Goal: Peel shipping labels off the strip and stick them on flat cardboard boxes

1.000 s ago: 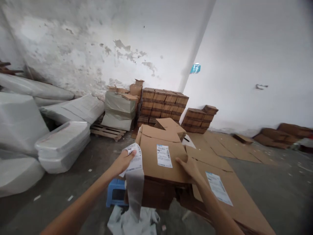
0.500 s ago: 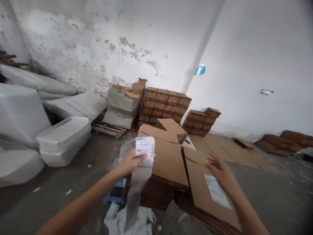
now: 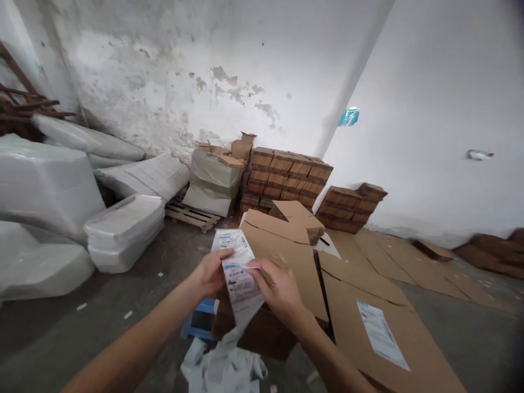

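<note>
A strip of printed shipping labels (image 3: 237,245) is between my hands, with its backing paper trailing down toward the floor. My left hand (image 3: 213,272) grips the strip's left edge, thumb on top. At the strip's right edge, my right hand (image 3: 280,286) pinches a label edge between thumb and fingers. Beneath my hands lies a stack of flat cardboard boxes (image 3: 282,243). To the right, another flat cardboard box (image 3: 341,322) carries a stuck-on shipping label (image 3: 381,334). Crumpled white backing paper (image 3: 223,365) is heaped on the floor below.
A blue stool (image 3: 198,322) stands under the left side of the stack. Bundled cardboard (image 3: 286,177) is piled by the wall, beside a wrapped load on a wooden pallet (image 3: 192,214). White wrapped bundles (image 3: 125,229) fill the left. Flat cardboard sheets (image 3: 393,256) cover floor at right.
My right hand has moved left from the labelled box to the label strip and now pinches its edge. My left hand still holds the strip, tilted differently. The view has turned slightly left.
</note>
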Demonstrator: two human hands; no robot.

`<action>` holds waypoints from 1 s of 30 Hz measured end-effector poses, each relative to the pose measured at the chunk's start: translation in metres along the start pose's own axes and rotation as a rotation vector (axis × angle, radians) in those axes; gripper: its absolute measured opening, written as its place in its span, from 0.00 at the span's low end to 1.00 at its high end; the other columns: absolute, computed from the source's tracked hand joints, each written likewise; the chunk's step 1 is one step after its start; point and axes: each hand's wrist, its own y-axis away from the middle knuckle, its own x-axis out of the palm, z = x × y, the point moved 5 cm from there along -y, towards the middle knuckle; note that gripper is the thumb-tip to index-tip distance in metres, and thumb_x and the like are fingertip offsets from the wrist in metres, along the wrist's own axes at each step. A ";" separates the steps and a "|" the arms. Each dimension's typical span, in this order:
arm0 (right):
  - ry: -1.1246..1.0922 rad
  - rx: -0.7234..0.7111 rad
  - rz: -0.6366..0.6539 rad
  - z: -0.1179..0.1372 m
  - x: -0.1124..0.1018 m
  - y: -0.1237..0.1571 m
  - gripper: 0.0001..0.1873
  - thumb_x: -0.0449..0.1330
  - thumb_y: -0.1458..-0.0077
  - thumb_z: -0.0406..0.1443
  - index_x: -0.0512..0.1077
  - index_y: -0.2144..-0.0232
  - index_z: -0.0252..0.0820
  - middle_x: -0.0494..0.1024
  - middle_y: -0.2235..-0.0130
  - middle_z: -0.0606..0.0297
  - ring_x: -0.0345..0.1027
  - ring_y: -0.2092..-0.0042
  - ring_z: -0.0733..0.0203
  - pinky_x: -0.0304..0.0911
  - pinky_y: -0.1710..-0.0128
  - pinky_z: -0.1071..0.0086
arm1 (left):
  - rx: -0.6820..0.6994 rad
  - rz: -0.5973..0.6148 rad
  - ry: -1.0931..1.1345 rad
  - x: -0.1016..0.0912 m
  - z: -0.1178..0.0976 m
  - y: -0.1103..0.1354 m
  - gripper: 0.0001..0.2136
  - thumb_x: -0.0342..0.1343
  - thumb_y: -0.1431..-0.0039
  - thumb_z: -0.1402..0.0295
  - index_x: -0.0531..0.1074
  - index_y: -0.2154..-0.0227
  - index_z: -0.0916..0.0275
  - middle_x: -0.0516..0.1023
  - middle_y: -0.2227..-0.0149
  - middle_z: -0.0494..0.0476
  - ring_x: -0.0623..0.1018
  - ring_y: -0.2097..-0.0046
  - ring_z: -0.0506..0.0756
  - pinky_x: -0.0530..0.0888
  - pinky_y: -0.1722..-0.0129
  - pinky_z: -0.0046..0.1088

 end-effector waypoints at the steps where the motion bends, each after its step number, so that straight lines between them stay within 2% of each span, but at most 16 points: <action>1: -0.050 0.014 -0.035 0.002 -0.008 -0.003 0.07 0.55 0.42 0.36 0.73 0.68 0.44 0.76 0.63 0.63 0.66 0.58 0.59 0.59 0.56 0.64 | 0.042 -0.045 0.011 -0.009 -0.006 -0.005 0.08 0.47 0.42 0.75 0.72 0.70 0.70 0.78 0.77 0.61 0.78 0.76 0.56 0.76 0.72 0.31; 4: -0.324 0.114 -0.305 -0.013 -0.049 -0.011 0.06 0.56 0.43 0.39 0.71 0.69 0.44 0.74 0.61 0.64 0.66 0.57 0.61 0.60 0.56 0.66 | 0.180 -0.209 0.052 -0.040 -0.026 -0.019 0.11 0.42 0.39 0.76 0.70 0.67 0.70 0.77 0.78 0.59 0.79 0.74 0.54 0.76 0.70 0.29; 7: -0.564 0.241 -0.596 -0.057 -0.087 -0.012 0.08 0.60 0.47 0.41 0.70 0.67 0.43 0.72 0.68 0.69 0.66 0.66 0.67 0.61 0.63 0.72 | 0.312 -0.339 0.083 -0.070 -0.045 -0.030 0.11 0.40 0.39 0.77 0.69 0.66 0.69 0.76 0.77 0.58 0.79 0.73 0.54 0.77 0.69 0.29; 9: -0.598 0.284 -0.758 -0.090 -0.098 -0.011 0.12 0.61 0.49 0.44 0.69 0.66 0.42 0.71 0.70 0.70 0.65 0.69 0.68 0.61 0.65 0.73 | 0.404 -0.407 0.084 -0.085 -0.055 -0.034 0.11 0.42 0.40 0.77 0.69 0.64 0.68 0.76 0.77 0.55 0.78 0.74 0.52 0.76 0.70 0.28; 10: -0.547 0.316 -0.791 -0.104 -0.098 -0.010 0.13 0.60 0.48 0.45 0.68 0.66 0.42 0.71 0.70 0.70 0.65 0.69 0.68 0.61 0.66 0.72 | 0.448 -0.440 0.076 -0.090 -0.060 -0.035 0.11 0.42 0.40 0.77 0.69 0.63 0.66 0.75 0.78 0.52 0.76 0.76 0.50 0.75 0.71 0.26; 11: -0.459 0.366 -0.771 -0.117 -0.093 -0.010 0.15 0.57 0.47 0.47 0.67 0.65 0.42 0.72 0.68 0.69 0.65 0.69 0.67 0.62 0.66 0.72 | 0.482 -0.464 0.058 -0.094 -0.063 -0.035 0.11 0.42 0.40 0.77 0.69 0.63 0.65 0.74 0.78 0.51 0.75 0.77 0.49 0.75 0.72 0.24; 13: -0.259 0.492 -0.579 -0.136 -0.070 -0.010 0.16 0.55 0.48 0.47 0.68 0.64 0.42 0.73 0.67 0.66 0.66 0.68 0.64 0.63 0.66 0.68 | 0.503 -0.455 -0.017 -0.093 -0.064 -0.035 0.10 0.43 0.41 0.76 0.70 0.64 0.65 0.74 0.79 0.50 0.74 0.78 0.48 0.73 0.73 0.23; 15: -0.134 0.576 -0.346 -0.144 -0.037 -0.007 0.15 0.59 0.53 0.44 0.71 0.66 0.40 0.75 0.68 0.63 0.69 0.65 0.57 0.64 0.62 0.62 | 0.462 -0.361 -0.146 -0.083 -0.057 -0.036 0.07 0.49 0.44 0.74 0.72 0.69 0.66 0.76 0.78 0.53 0.75 0.77 0.50 0.73 0.72 0.26; 17: -0.032 0.586 -0.243 -0.142 -0.012 0.001 0.19 0.64 0.60 0.39 0.73 0.63 0.41 0.76 0.60 0.57 0.68 0.56 0.48 0.60 0.53 0.54 | 0.405 -0.237 -0.305 -0.068 -0.043 -0.038 0.05 0.55 0.48 0.72 0.74 0.74 0.68 0.77 0.78 0.57 0.75 0.75 0.53 0.73 0.69 0.29; 18: 0.071 0.575 -0.190 -0.140 -0.003 0.006 0.24 0.65 0.62 0.39 0.73 0.58 0.42 0.74 0.53 0.54 0.64 0.49 0.44 0.55 0.48 0.51 | 0.384 -0.184 -0.385 -0.062 -0.037 -0.038 0.05 0.58 0.51 0.71 0.74 0.77 0.68 0.77 0.78 0.57 0.76 0.74 0.55 0.72 0.69 0.30; 20: 0.310 0.552 -0.026 -0.138 0.006 0.018 0.31 0.65 0.58 0.42 0.68 0.49 0.48 0.61 0.40 0.54 0.50 0.39 0.40 0.43 0.42 0.47 | 0.376 -0.113 -0.528 -0.052 -0.027 -0.038 0.08 0.61 0.54 0.68 0.74 0.81 0.67 0.77 0.79 0.57 0.75 0.72 0.56 0.70 0.68 0.29; 22: 0.452 0.618 0.089 -0.148 -0.001 0.038 0.34 0.63 0.56 0.48 0.66 0.46 0.47 0.53 0.36 0.52 0.40 0.35 0.39 0.36 0.40 0.44 | 0.399 -0.073 -0.642 -0.047 -0.021 -0.038 0.10 0.61 0.55 0.65 0.75 0.83 0.67 0.77 0.79 0.55 0.74 0.72 0.56 0.68 0.68 0.28; 24: 0.424 0.805 0.009 -0.168 -0.025 0.066 0.37 0.62 0.58 0.52 0.68 0.48 0.38 0.56 0.38 0.44 0.40 0.36 0.34 0.35 0.41 0.41 | 0.427 -0.045 -0.724 -0.044 -0.018 -0.036 0.11 0.61 0.55 0.61 0.75 0.82 0.65 0.77 0.78 0.54 0.73 0.72 0.56 0.66 0.69 0.27; 26: 0.346 0.952 -0.135 -0.186 -0.051 0.094 0.37 0.62 0.60 0.53 0.71 0.54 0.31 0.65 0.44 0.38 0.49 0.39 0.31 0.42 0.43 0.39 | 0.443 -0.020 -0.769 -0.041 -0.014 -0.034 0.13 0.60 0.54 0.59 0.75 0.82 0.65 0.77 0.78 0.54 0.72 0.72 0.56 0.65 0.70 0.27; 28: 0.276 0.981 -0.210 -0.196 -0.067 0.113 0.32 0.60 0.60 0.53 0.73 0.60 0.31 0.72 0.52 0.39 0.58 0.44 0.33 0.50 0.46 0.42 | 0.453 -0.010 -0.775 -0.036 -0.011 -0.034 0.15 0.60 0.54 0.57 0.75 0.82 0.65 0.77 0.78 0.55 0.73 0.72 0.56 0.66 0.70 0.27; 30: 0.213 0.962 -0.269 -0.198 -0.075 0.121 0.29 0.60 0.60 0.53 0.74 0.64 0.34 0.75 0.55 0.43 0.64 0.48 0.37 0.57 0.47 0.48 | 0.458 -0.022 -0.747 -0.031 -0.009 -0.036 0.16 0.60 0.55 0.55 0.75 0.81 0.66 0.77 0.78 0.56 0.73 0.72 0.57 0.66 0.70 0.28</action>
